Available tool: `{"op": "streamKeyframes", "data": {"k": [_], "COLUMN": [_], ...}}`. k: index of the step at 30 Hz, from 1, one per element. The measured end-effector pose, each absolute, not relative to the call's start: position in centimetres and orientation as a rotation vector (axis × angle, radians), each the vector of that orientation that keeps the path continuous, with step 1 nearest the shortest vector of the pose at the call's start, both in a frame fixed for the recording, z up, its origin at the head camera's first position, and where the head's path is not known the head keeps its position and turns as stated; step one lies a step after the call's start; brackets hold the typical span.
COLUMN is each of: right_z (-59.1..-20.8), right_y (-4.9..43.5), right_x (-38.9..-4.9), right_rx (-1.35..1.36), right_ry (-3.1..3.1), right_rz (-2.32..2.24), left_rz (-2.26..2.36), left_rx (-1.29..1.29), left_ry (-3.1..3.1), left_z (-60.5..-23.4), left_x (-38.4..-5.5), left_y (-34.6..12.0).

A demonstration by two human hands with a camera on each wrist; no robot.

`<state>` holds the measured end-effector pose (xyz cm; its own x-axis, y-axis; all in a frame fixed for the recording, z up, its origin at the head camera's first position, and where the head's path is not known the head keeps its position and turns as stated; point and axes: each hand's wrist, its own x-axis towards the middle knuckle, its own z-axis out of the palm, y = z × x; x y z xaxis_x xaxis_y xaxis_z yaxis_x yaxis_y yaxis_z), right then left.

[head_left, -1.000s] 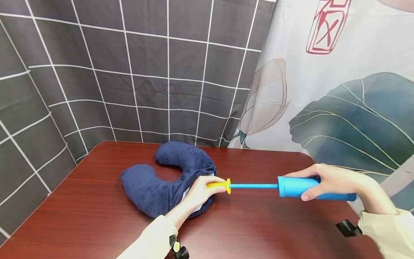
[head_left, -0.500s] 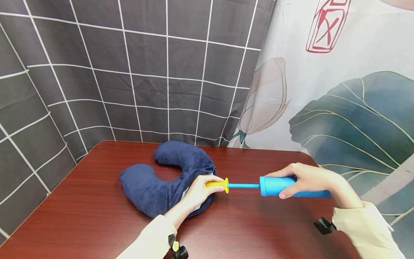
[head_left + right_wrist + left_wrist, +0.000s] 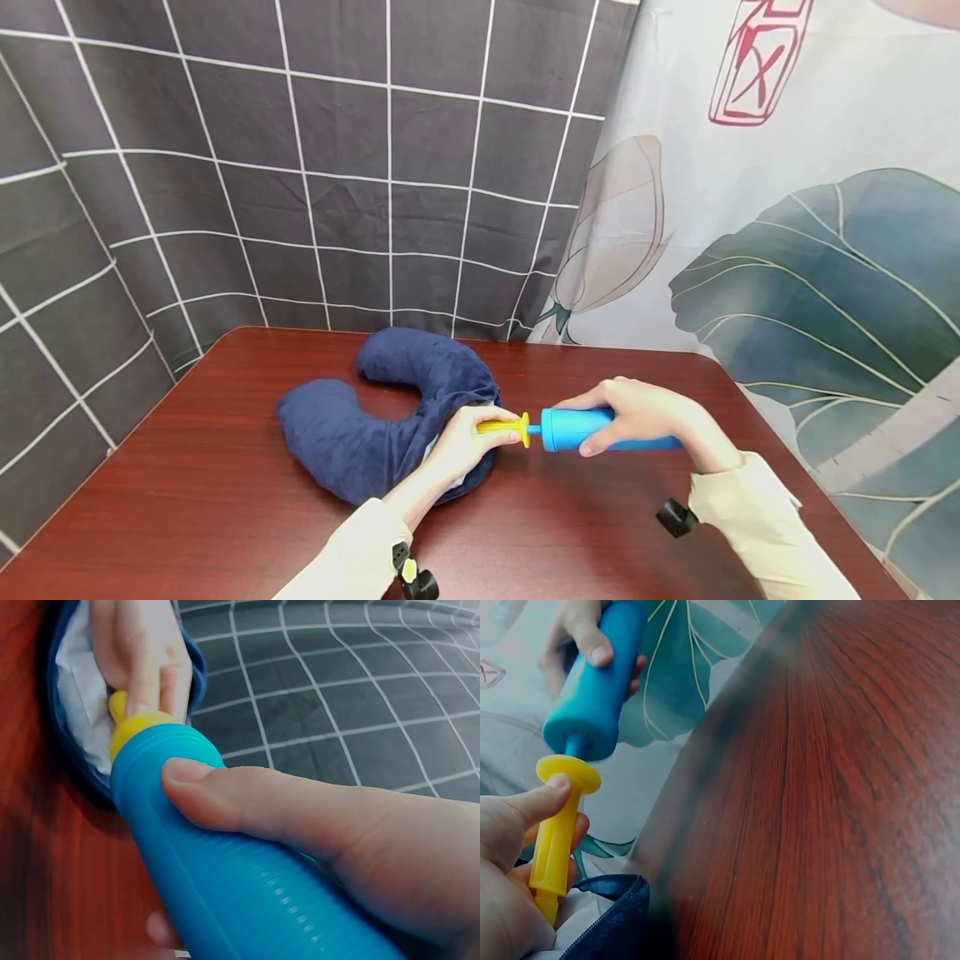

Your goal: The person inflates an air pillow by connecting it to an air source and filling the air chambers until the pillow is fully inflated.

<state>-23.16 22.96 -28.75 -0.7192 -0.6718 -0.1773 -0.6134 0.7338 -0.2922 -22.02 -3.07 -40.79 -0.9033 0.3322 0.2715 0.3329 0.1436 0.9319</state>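
Note:
A blue hand pump (image 3: 573,428) with a yellow handle (image 3: 555,847) lies sideways between my two hands. My left hand (image 3: 465,442) grips the yellow handle, thumb near its flange, right at the opening of a navy U-shaped neck pillow (image 3: 330,433). My right hand (image 3: 637,415) wraps round the blue barrel (image 3: 225,862), its thumb along the top. Only a short bit of the blue rod (image 3: 576,744) shows between barrel and flange. The pillow's zipped cover (image 3: 611,919) is open, with a whitish inner part (image 3: 82,682) showing; the handle's narrow end points into it.
The pillow rests on a reddish-brown wooden table (image 3: 210,467). Behind the table hangs a dark grey cloth (image 3: 337,208) with white grid lines. A pale curtain (image 3: 637,292) with leaf and flower prints hangs at the right.
My right hand has slid the blue barrel leftward toward the yellow handle, so the exposed rod has become much shorter. My left hand and the pillow have stayed almost in place.

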Motion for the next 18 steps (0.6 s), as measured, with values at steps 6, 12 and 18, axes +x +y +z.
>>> {"op": "streamKeyframes", "data": {"k": [6, 12, 18], "right_z": [-29.2, -28.9, -28.3], "right_y": [21.6, 21.7, 22.8], "right_x": [-23.1, -22.8, -22.4], "right_rx": [-1.038, -1.001, -0.983], "right_ry": [2.712, 2.718, 2.728], "right_rz": [-0.275, -0.293, -0.306], "left_rz": [-1.950, -1.935, -1.849], "left_rx": [-0.732, -0.770, -0.800], "left_ry": [-2.365, -2.375, -2.393], "left_z": [-40.5, -39.9, -39.3], "left_x": [-21.9, -21.8, -21.8], "left_y": [-2.9, -3.1, -3.2]}}
